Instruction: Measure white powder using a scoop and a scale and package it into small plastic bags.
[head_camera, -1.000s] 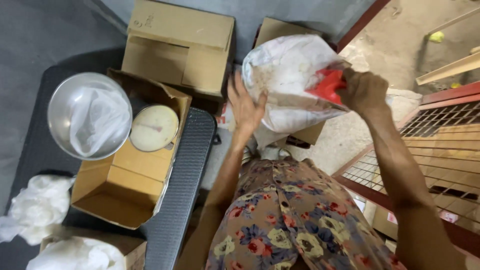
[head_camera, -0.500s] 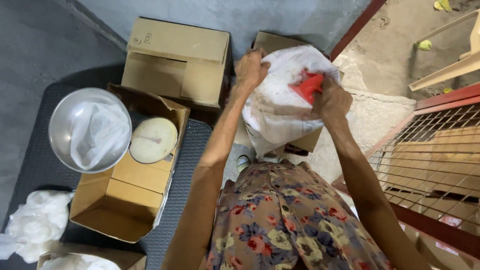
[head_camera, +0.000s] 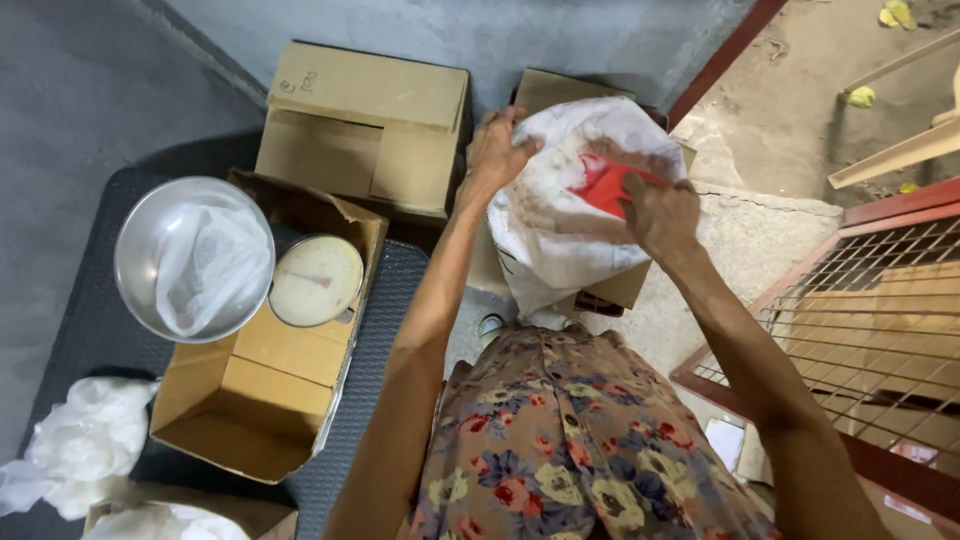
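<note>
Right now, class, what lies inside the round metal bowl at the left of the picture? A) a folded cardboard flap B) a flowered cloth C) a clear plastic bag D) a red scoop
C: the metal bowl holds a crumpled clear plastic bag; the red scoop is at the white sack instead, by the right hand.

White sack (head_camera: 560, 220), smudged brown, with a bright red scoop (head_camera: 603, 186) against it. Dress (head_camera: 575, 440) in muted brown, patterned with red, yellow and grey-blue flowers. Plain tan cardboard boxes (head_camera: 365, 125). Silver metal bowl (head_camera: 135, 265) lined with a clear whitish bag (head_camera: 205, 270). Cream scale dial (head_camera: 317, 281) with a thin red needle. Dark grey textured mat (head_camera: 80, 330). Crumpled white plastic (head_camera: 85, 440). Red-brown metal grille (head_camera: 880, 330). Grey concrete floor (head_camera: 60, 90).
</note>
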